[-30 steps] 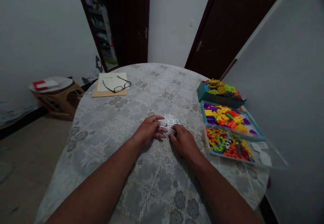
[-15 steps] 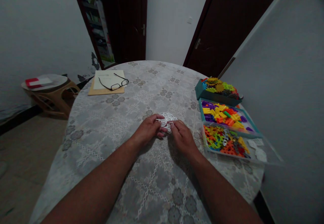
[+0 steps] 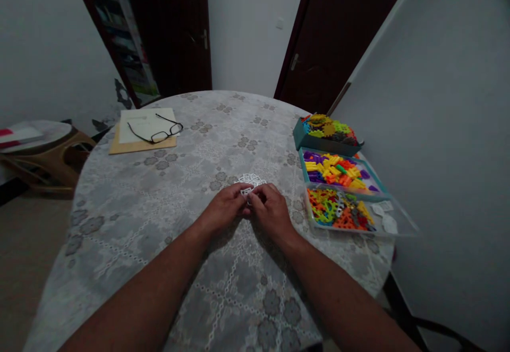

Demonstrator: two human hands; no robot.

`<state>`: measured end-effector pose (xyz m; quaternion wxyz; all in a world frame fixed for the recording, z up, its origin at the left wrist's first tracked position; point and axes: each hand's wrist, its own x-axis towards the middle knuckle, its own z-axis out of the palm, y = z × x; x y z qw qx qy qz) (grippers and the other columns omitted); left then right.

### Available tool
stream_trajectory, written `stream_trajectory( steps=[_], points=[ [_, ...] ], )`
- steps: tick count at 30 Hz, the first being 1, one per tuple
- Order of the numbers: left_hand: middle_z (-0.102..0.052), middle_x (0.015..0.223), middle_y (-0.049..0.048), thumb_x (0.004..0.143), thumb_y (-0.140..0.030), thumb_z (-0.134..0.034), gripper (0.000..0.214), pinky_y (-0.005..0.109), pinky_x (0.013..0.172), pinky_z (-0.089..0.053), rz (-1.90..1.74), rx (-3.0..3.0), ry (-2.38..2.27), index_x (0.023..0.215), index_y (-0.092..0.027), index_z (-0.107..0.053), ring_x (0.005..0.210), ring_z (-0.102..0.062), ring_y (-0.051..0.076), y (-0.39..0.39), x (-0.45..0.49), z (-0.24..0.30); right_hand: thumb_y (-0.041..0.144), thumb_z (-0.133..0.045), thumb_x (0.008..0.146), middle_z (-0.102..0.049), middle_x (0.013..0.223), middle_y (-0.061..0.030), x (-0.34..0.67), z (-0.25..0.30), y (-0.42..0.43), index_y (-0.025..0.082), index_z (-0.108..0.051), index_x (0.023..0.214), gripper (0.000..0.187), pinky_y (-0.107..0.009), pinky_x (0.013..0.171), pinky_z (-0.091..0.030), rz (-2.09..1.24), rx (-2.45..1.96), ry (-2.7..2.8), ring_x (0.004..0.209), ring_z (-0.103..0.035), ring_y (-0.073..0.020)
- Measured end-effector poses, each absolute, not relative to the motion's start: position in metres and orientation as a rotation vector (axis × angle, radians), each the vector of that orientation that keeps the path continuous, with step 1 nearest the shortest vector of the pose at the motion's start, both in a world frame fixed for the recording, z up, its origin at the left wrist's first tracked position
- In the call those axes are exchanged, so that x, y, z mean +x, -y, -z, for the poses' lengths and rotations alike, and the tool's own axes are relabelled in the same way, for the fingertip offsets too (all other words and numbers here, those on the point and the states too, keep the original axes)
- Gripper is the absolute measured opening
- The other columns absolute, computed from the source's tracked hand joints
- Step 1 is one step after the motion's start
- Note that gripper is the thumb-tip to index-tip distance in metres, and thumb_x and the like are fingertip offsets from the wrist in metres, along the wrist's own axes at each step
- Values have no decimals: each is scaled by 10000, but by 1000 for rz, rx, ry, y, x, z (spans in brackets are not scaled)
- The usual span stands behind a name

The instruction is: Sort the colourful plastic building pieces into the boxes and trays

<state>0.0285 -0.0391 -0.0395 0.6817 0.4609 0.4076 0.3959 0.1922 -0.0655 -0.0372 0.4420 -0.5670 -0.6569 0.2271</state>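
Observation:
A small white assembly of plastic building pieces [image 3: 251, 180] sits on the lace-covered round table [image 3: 191, 182] in front of me. My left hand [image 3: 223, 208] and my right hand [image 3: 271, 209] meet at its near edge. Both pinch the white pieces with closed fingers, thumbs and fingertips pressed together. Only the far half of the white assembly shows above my fingers.
Three trays stand at the right: gear-like pieces in a teal box [image 3: 324, 135], coloured rods in a tray [image 3: 338, 171], flat connector pieces in a clear tray [image 3: 342, 213]. Glasses [image 3: 157, 129] lie on papers [image 3: 139, 137] at the far left. A low stool [image 3: 40, 155] stands left.
My hands have drawn closer together over the white pieces, covering more of them. The view has swung right, so everything sits further left in frame.

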Motion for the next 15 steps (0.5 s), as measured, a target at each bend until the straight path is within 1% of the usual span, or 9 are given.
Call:
stream_trajectory(
  steps=[3, 5, 8, 11, 13, 15],
  points=[
    [-797, 1207, 173, 894, -319, -860, 427, 332, 822, -644, -892, 1037, -911, 1277, -153, -767, 932, -787, 226, 39, 29, 38, 287, -649, 981, -698, 939, -30, 191, 39, 65, 240, -723, 897, 122, -324, 856, -506, -546, -1368, 1640, 899, -653, -202],
    [-798, 1193, 173, 896, -285, -852, 400, 321, 800, -646, -896, 1041, -914, 1263, -146, -774, 901, -786, 217, 39, 29, 37, 290, -644, 991, -715, 954, -35, 192, 39, 64, 242, -742, 930, 125, -331, 881, -516, -558, -1354, 1643, 916, -669, -206],
    [-796, 1146, 172, 908, -188, -797, 398, 309, 754, -651, -920, 998, -936, 1301, -138, -752, 859, -792, 212, 40, 29, 33, 310, -615, 1022, -753, 1015, -44, 199, 37, 62, 251, -757, 1016, 154, -341, 908, -532, -585, -1355, 1611, 959, -696, -216],
    [-786, 1107, 180, 938, -124, -709, 418, 316, 702, -661, -963, 895, -971, 1355, -131, -702, 861, -804, 234, 38, 25, 26, 295, -567, 1040, -762, 1094, -67, 214, 33, 58, 246, -753, 1093, 200, -361, 960, -532, -505, -1410, 1610, 1036, -703, -233],
    [-780, 1108, 175, 945, -97, -668, 397, 323, 676, -668, -996, 807, -986, 1339, -139, -692, 852, -804, 236, 34, 20, 22, 263, -557, 1030, -749, 1141, -91, 225, 34, 55, 230, -751, 1120, 216, -378, 1016, -517, -417, -1483, 1683, 1096, -693, -247],
    [-779, 1102, 163, 935, -71, -651, 357, 321, 675, -674, -1016, 724, -980, 1279, -146, -706, 833, -797, 222, 31, 15, 18, 243, -575, 1013, -735, 1172, -116, 234, 36, 53, 210, -749, 1140, 218, -394, 1050, -501, -370, -1570, 1773, 1137, -681, -263]
  ],
)
